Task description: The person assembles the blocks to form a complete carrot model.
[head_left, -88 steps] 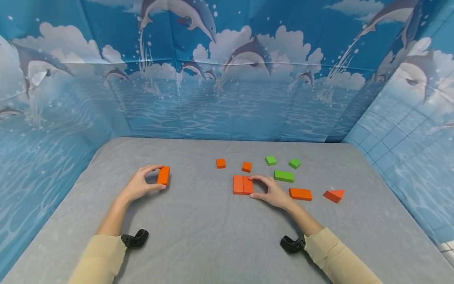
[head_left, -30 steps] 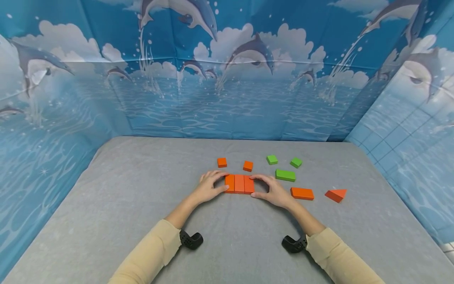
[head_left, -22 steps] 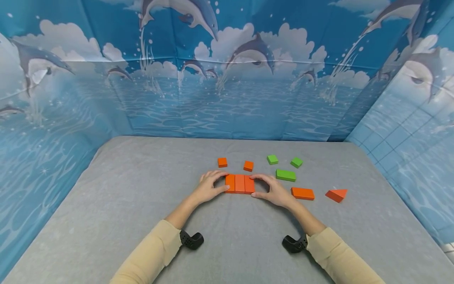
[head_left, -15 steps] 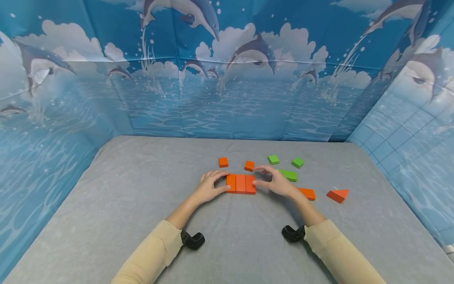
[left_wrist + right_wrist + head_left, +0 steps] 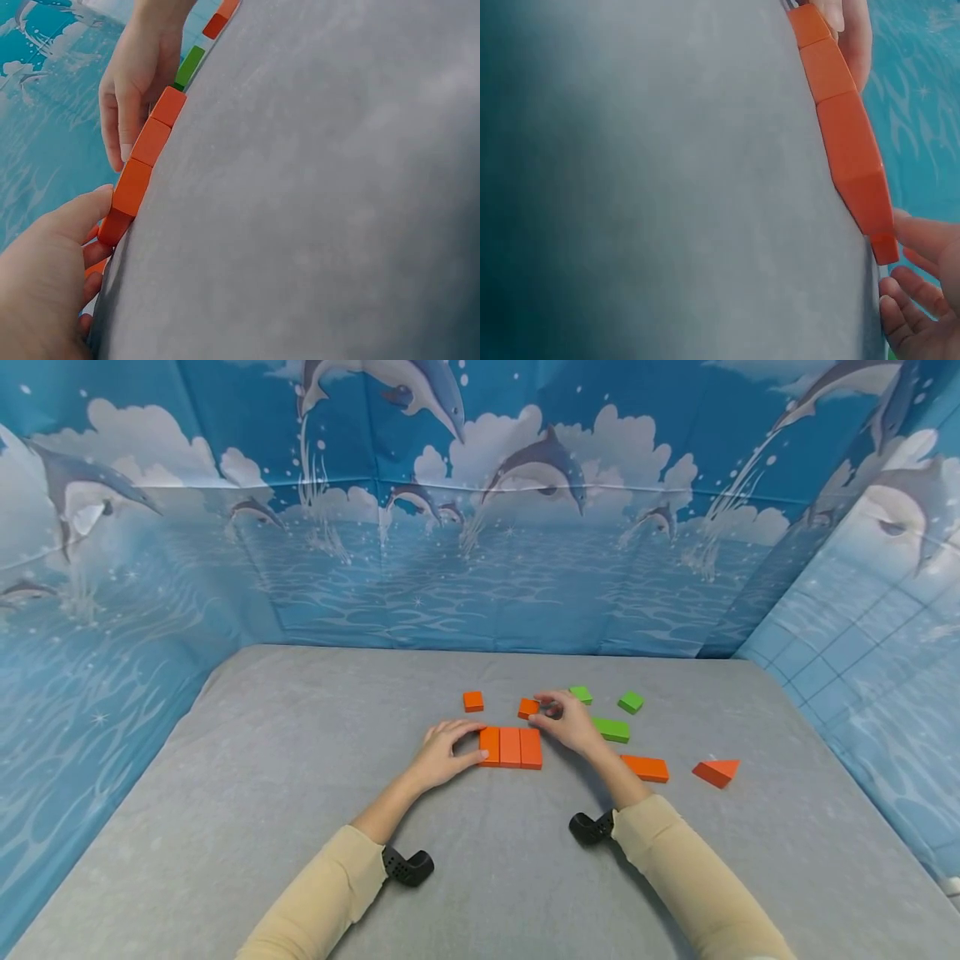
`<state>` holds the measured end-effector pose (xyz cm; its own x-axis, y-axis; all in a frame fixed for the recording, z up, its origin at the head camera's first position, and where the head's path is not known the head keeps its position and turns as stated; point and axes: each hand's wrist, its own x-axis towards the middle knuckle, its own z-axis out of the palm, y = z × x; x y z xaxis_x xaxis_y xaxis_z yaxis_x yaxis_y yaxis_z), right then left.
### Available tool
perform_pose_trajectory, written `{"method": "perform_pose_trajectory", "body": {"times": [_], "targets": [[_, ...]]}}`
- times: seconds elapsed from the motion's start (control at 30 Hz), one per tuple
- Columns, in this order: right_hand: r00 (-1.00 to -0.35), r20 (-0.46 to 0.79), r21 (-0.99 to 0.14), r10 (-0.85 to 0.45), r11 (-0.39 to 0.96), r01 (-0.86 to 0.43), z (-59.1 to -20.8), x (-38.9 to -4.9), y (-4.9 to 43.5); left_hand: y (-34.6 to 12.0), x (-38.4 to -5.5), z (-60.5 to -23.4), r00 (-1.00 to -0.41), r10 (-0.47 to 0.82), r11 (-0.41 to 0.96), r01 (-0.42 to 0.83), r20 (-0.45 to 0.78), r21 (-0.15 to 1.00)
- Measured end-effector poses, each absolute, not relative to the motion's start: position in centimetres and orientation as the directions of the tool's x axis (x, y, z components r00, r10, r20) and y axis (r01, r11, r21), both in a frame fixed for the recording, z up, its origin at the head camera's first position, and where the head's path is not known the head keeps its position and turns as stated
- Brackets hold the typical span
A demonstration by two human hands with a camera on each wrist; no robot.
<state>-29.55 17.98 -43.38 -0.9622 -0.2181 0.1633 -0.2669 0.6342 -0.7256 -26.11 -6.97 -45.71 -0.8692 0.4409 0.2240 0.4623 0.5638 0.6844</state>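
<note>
Three orange blocks (image 5: pixel 512 747) lie side by side in a row on the grey table (image 5: pixel 300 793). My left hand (image 5: pixel 478 742) grips the row's left end, thumb in front and fingers behind; the thumb also shows in the left wrist view (image 5: pixel 75 217) against the orange row (image 5: pixel 142 161). My right hand (image 5: pixel 538 711) is just behind the row and pinches a small orange cube (image 5: pixel 527 707) between thumb and forefinger. In the right wrist view the fingers (image 5: pixel 919 300) curl beside that cube (image 5: pixel 885 247).
Another small orange cube (image 5: pixel 472 700) sits behind the row. To the right lie two green cubes (image 5: pixel 631 702), a green bar (image 5: pixel 613 729), an orange bar (image 5: pixel 645 767) and an orange wedge (image 5: pixel 716 772). Blue dolphin backdrop walls (image 5: pixel 480 568) enclose the table on three sides.
My left hand carried a third orange block over to the other two. My right hand has since let go of the row's right end and moved back to the small orange cube.
</note>
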Motion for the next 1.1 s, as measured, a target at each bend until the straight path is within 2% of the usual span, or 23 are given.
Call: {"method": "perform_pose_trajectory", "body": {"times": [0.73,0.87,1.1], "targets": [[-0.968,0.152,-0.761,-0.198,0.602,-0.242,-43.4,-29.2,17.4,-6.9,-26.2,-46.0,-0.869,0.432,0.570,0.470,0.240,0.674],[-0.957,0.173,-0.754,-0.233,0.594,-0.281,-42.5,-27.8,17.1,-6.9,-26.2,-46.0,-0.870,0.432,0.569,0.467,0.237,0.677],[-0.901,0.214,-0.732,-0.379,0.548,-0.404,-41.8,-24.9,16.4,-6.9,-26.2,-45.9,-0.865,0.433,0.564,0.480,0.255,0.672]]}}
